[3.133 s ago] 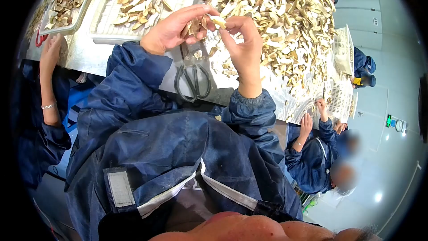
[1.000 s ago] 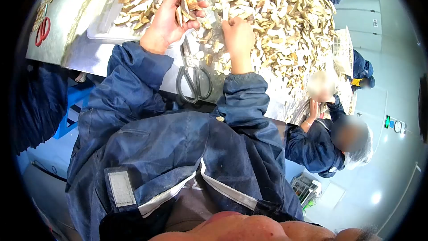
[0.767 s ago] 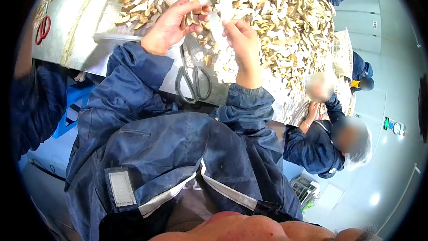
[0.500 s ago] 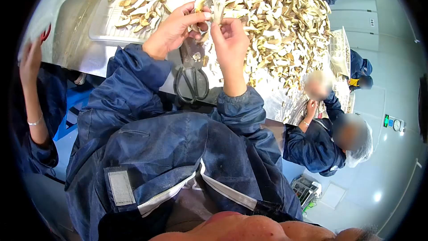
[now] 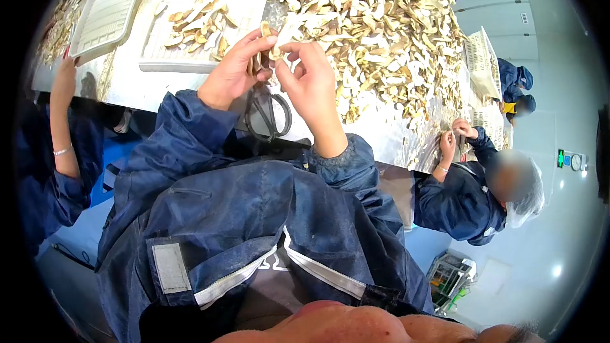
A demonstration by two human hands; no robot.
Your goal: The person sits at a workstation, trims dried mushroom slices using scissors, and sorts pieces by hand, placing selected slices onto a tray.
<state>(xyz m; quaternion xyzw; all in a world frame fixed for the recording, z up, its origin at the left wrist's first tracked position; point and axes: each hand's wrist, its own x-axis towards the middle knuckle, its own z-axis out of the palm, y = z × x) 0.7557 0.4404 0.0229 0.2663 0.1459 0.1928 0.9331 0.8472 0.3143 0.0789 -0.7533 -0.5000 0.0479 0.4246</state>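
Over the table's near edge, my left hand (image 5: 235, 70) is closed, pinching a cream-and-brown mushroom slice (image 5: 265, 29) upright between thumb and fingers. More brown pieces show within its curled fingers. My right hand (image 5: 311, 79) meets it from the right, with thumb and forefinger at the lower end of a mushroom slice. Just below the hands lie black-handled scissors (image 5: 269, 118), their blades partly hidden. A white plastic tray (image 5: 184, 63) with several mushroom slices stands beyond my left hand. The large heap of mushroom slices (image 5: 381, 44) spreads to the right.
Another pale tray (image 5: 98, 41) is at the far left, with a co-worker's hand (image 5: 63, 79) at its edge. To the right, another co-worker's hands (image 5: 450, 143) work at the table edge. A white crate (image 5: 480, 57) stands beyond the heap.
My right hand has moved left and down, closer to my left hand. The pale piece it held up is no longer seen raised in its fingers. The view has shifted, showing the left tray.
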